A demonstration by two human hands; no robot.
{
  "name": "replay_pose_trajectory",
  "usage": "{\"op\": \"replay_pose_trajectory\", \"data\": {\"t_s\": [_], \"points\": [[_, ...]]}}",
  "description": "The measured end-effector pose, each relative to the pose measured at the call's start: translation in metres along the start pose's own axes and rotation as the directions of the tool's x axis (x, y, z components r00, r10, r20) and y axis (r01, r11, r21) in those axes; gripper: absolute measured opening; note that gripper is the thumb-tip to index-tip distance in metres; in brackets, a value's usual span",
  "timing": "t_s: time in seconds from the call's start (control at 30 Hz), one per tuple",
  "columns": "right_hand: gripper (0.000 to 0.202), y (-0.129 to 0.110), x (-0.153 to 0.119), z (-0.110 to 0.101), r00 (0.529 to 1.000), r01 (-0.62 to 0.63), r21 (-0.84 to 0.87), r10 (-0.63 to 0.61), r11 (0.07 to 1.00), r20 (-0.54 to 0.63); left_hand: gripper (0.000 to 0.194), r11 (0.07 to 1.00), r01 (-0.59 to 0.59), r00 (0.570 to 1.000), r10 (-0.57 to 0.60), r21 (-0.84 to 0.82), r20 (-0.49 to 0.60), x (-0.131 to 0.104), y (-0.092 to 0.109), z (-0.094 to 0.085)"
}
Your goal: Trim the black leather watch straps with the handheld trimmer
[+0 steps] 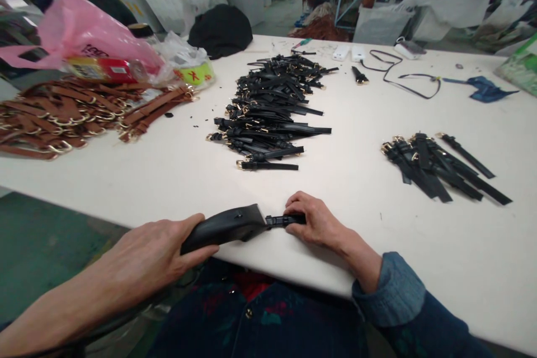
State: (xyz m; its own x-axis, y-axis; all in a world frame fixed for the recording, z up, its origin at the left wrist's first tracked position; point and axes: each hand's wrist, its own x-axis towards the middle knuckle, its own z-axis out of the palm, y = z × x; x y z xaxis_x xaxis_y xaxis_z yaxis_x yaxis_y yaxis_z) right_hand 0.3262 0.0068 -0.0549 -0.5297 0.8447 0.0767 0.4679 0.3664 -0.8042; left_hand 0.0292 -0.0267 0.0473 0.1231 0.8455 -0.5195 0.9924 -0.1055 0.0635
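Left hand (176, 249) curled firmly around a black trimmer (229, 226); right hand (312, 219) with fingers closed on a black strap (275, 222), whose buckle end meets the trimmer's head near the front edge of the white surface (356, 117). Beyond lies a pile of black straps (268, 103). Dark lettering on the pink bag (90, 28) and red marks on the yellow-green label (195, 74) are too blurred to read.

Black tool (226, 228), black straps (274, 130) (gold at the buckles (239, 164)), brown straps (154, 105), white table (344, 173), pink bag (94, 31).
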Motion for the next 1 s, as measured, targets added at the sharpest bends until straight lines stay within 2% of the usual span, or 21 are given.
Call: {"op": "replay_pose_trajectory", "data": {"t_s": [0.13,0.33,0.6,0.87,1.0], "points": [[0.024,-0.001,-0.001,0.007,0.999,0.02,0.003,-0.02,1.0,-0.028,0.047,0.999,0.021,1.0,-0.02,-0.032,0.005,-0.005,-0.006,0.008],[0.024,-0.005,-0.004,0.017,0.996,0.001,-0.038,-0.005,0.999,-0.091,0.05,0.998,-0.03,0.998,0.026,-0.058,-0.061,-0.002,-0.008,0.019],[0.017,-0.011,-0.006,0.025,0.997,-0.054,-0.254,0.037,0.966,-0.071,0.049,0.998,-0.029,0.999,0.027,-0.056,-0.042,-0.004,-0.003,0.018],[0.02,-0.016,-0.003,0.024,0.999,-0.052,-0.293,0.052,0.955,-0.009,0.05,0.992,-0.058,0.993,0.047,-0.112,-0.107,0.002,-0.005,0.026],[0.018,-0.014,-0.002,0.026,0.999,-0.043,-0.301,0.042,0.953,-0.013,0.05,0.991,-0.062,0.995,0.052,-0.121,-0.087,0.005,-0.007,0.029]]}}
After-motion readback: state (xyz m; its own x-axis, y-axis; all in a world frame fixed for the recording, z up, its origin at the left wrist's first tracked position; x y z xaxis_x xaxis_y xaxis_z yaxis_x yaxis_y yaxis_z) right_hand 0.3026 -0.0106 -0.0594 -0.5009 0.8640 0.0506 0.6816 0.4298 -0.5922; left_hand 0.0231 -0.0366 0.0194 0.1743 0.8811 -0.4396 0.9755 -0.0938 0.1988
